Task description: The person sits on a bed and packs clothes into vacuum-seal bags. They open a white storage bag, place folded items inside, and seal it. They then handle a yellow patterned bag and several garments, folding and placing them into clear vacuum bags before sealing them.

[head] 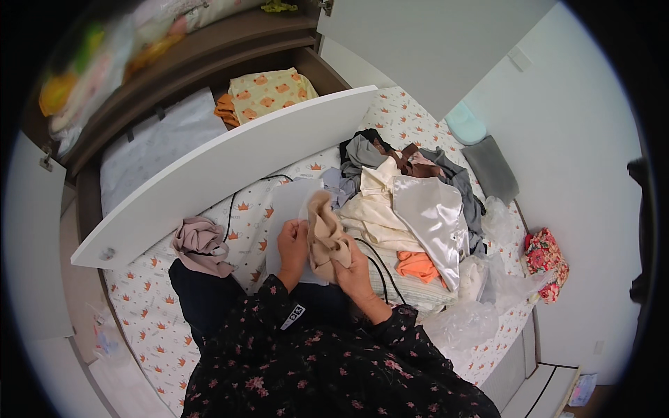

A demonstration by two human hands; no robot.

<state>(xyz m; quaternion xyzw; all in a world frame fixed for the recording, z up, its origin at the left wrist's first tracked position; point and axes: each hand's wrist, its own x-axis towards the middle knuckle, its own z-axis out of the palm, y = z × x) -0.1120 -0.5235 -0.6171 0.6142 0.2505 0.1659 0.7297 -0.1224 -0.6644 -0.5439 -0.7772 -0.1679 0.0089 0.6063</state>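
Note:
My right hand grips a crumpled beige fabric garment in front of my lap. Close beside it, my left hand pinches the edge of a whitish, frosted plastic bag. Part of the bag lies behind my hands, so its opening is hard to make out. The beige garment is right next to the bag's edge; whether any of it is inside, I cannot tell. A dusty pink bundle of cloth rests by my knee on the left.
Clothes are heaped to the right, with a shiny white satin piece and an orange cloth. Clear plastic bags lie beyond. An open drawer holding folded fabric juts over the crown-print bed sheet. A black cord runs across the bed.

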